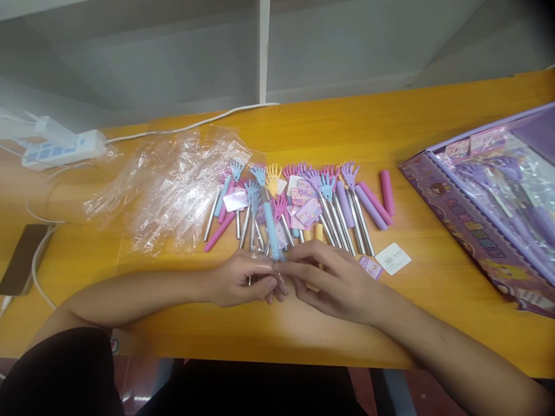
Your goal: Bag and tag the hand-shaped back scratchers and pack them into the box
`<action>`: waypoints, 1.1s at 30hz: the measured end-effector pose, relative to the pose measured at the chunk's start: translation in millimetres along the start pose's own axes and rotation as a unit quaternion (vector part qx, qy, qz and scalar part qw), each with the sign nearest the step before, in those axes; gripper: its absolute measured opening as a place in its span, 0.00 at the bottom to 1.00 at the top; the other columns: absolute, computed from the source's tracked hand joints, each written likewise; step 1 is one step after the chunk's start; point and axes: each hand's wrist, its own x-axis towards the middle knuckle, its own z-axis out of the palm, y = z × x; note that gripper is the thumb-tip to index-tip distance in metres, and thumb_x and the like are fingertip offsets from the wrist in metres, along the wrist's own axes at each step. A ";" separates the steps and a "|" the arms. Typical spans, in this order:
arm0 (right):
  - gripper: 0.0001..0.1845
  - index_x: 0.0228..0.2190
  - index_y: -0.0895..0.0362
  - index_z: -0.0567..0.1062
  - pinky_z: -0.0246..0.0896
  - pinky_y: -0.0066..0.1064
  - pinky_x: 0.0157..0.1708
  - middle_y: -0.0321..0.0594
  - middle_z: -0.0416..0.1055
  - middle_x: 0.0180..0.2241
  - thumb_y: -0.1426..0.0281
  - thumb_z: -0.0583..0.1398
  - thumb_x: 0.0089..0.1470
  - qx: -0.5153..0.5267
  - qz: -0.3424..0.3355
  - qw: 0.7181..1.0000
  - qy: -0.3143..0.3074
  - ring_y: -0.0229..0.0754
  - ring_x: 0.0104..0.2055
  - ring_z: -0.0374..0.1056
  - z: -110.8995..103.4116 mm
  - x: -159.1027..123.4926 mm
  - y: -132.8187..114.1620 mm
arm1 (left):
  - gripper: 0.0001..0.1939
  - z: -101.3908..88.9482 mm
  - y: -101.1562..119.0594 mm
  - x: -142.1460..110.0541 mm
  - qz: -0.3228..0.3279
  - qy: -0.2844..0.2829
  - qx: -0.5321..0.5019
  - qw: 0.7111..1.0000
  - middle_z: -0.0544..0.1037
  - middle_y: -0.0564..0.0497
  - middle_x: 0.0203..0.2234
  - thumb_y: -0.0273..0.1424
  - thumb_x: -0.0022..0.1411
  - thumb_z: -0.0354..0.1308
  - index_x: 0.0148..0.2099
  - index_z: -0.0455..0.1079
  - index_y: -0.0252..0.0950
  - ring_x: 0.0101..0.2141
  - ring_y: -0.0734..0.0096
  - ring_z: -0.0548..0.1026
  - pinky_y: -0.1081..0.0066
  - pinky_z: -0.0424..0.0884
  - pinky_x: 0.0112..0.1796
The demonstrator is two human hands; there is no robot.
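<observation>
My left hand [247,276] is closed, gripping the bottom end of a clear plastic bag. A back scratcher with a light blue handle [272,228] stretches away from my fingers, seemingly inside that bag. My right hand [332,277] pinches the same end of the bag from the other side, its fingertips touching my left fingers. Just beyond lie several telescopic back scratchers [336,216] with blue, purple, pink and yellow hand-shaped heads and metal rods. Small printed cards [309,212] rest among them. Loose foam sleeves [373,207] in purple and pink lie at the right of the pile.
Crumpled clear bags [173,190] spread left of the pile. At right stands a purple display box [468,237] holding bagged back scratchers. A white tag [392,258] lies near my right wrist. A power strip [65,150], cables and a phone [23,260] occupy the left side.
</observation>
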 end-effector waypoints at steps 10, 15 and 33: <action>0.07 0.47 0.57 0.75 0.76 0.32 0.38 0.45 0.77 0.44 0.73 0.62 0.68 -0.001 -0.026 0.999 0.025 0.42 0.43 0.77 5.4 -1.0 3.2 | 0.24 -5.3 0.9 -0.1 -0.033 -0.030 -0.068 0.997 0.83 0.39 0.34 0.43 0.81 0.48 0.44 0.78 0.31 0.31 0.69 0.82 0.73 0.79 0.35; 0.10 0.47 0.55 0.73 0.76 0.32 0.36 0.50 0.77 0.50 0.76 0.63 0.64 0.012 0.006 0.999 0.037 0.44 0.46 0.77 6.4 -3.3 1.8 | 0.31 -5.0 0.0 -1.1 -0.095 -0.051 -0.258 0.960 0.82 0.36 0.35 0.55 0.75 0.52 0.44 0.76 0.29 0.28 0.63 0.83 0.68 0.82 0.26; 0.10 0.45 0.56 0.74 0.72 0.29 0.33 0.43 0.79 0.42 0.77 0.65 0.63 0.037 0.008 0.998 0.056 0.41 0.42 0.78 6.9 -3.4 3.1 | 0.30 -2.6 -12.2 9.9 -0.186 0.036 -0.346 0.919 0.83 0.49 0.30 0.40 0.75 0.63 0.67 0.52 0.37 0.29 0.62 0.86 0.76 0.79 0.23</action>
